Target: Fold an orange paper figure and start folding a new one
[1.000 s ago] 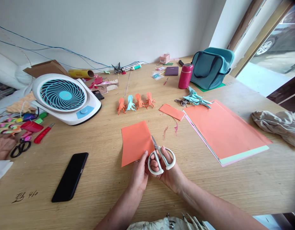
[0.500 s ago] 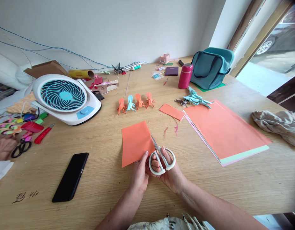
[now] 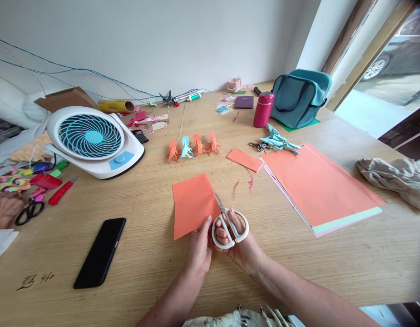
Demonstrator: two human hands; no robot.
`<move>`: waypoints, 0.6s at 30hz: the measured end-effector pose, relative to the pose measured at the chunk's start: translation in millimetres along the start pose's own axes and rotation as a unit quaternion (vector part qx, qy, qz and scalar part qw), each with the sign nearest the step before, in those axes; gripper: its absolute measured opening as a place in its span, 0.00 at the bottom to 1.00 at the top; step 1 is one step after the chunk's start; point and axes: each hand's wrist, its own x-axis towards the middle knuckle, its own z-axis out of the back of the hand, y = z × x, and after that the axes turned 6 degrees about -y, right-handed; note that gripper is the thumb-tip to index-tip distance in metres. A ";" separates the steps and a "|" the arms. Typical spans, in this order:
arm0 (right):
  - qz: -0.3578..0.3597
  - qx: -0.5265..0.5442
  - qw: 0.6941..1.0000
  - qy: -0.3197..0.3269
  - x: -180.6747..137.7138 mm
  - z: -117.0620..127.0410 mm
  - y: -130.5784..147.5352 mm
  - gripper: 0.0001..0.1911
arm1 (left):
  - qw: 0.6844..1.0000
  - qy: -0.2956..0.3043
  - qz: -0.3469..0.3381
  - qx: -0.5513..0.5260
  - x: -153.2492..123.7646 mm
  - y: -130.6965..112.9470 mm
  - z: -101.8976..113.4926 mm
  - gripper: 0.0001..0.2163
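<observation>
Obs: orange sheet (image 3: pixel 192 204) is just ahead of your hands, its long axis running away from you over the surface (image 3: pixel 145 272). Your left hand (image 3: pixel 199 250) pinches its near right corner. Your right hand (image 3: pixel 242 247), closed through the loops of the white scissors (image 3: pixel 228 225), sits immediately right. The blades lie along the sheet's right edge, tips pointing away and slightly left.

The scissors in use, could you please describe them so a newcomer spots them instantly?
Near the wooden table's front edge, the right hand holds scissors against a small orange sheet. Their handles are white, unlike the black pair at far left.
</observation>
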 end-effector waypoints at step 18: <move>-0.002 0.014 1.000 0.002 -0.2 -1.4 -0.4 0.27 | 1.000 -0.005 0.000 -0.027 0.0 0.6 -1.5 0.17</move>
